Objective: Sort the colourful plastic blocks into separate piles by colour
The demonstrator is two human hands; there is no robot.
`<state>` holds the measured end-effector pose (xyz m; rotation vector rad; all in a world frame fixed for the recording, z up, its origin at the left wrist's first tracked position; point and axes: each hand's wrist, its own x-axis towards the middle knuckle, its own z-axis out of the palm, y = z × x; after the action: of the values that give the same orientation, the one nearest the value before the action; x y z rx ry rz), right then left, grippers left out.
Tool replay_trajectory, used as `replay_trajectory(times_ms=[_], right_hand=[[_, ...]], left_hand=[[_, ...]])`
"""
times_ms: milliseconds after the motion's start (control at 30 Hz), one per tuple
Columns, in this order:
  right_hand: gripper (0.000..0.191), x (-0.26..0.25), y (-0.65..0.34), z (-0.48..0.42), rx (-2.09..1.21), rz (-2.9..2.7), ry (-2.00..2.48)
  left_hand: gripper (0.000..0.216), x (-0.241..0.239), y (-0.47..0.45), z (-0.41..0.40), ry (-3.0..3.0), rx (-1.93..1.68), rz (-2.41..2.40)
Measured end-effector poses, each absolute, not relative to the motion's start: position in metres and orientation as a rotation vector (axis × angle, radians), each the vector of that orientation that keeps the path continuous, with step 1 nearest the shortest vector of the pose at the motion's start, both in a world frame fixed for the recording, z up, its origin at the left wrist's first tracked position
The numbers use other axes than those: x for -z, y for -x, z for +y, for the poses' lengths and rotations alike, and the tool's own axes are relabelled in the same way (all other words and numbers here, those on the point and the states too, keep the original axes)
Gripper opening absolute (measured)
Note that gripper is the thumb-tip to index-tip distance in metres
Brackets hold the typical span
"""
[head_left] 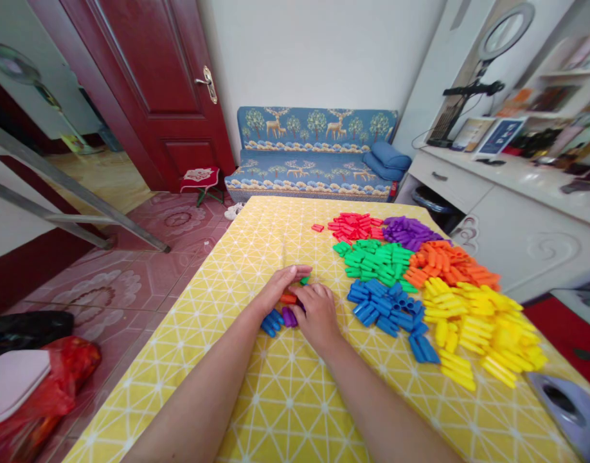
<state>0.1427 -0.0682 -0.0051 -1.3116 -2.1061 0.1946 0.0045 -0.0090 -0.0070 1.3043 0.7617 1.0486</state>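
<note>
My left hand [281, 285] lies on the table around the far-left side of a small group of ribbed plastic tubes, its fingers stretched out. My right hand [319, 314] faces it with fingers bent over the group and the thumb against a purple tube [289, 317]. Between the hands show an orange tube [288, 299] and part of a green tube [304, 280]. Blue tubes [272, 323] lie side by side below my left hand. My fingers hide part of the group.
Right of my hands are piles of blue [386, 306], green [376, 260], red [355, 226], purple [405, 231], orange [449, 263] and yellow tubes [482, 325]. A grey-purple object [565, 408] with a dark opening sits at the right edge of the yellow-clothed table [290, 405].
</note>
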Motion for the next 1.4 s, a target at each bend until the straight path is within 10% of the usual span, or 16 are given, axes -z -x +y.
replay_trajectory(times_ms=[667, 1167, 1400], right_hand=[[0.035, -0.045, -0.38, -0.003, -0.381, -0.376, 1.208], [0.05, -0.007, -0.195, -0.065, -0.465, -1.935, 1.301], [0.044, 0.029, -0.184, -0.063, -0.408, -1.764, 1.309]], left_hand=[[0.052, 0.013, 0.0, -0.004, -1.404, -1.04, 0.798], [0.04, 0.004, -0.004, -0.008, -1.505, -1.034, 0.822], [0.049, 0.0, -0.003, -0.011, -1.951, -0.892, 0.777]])
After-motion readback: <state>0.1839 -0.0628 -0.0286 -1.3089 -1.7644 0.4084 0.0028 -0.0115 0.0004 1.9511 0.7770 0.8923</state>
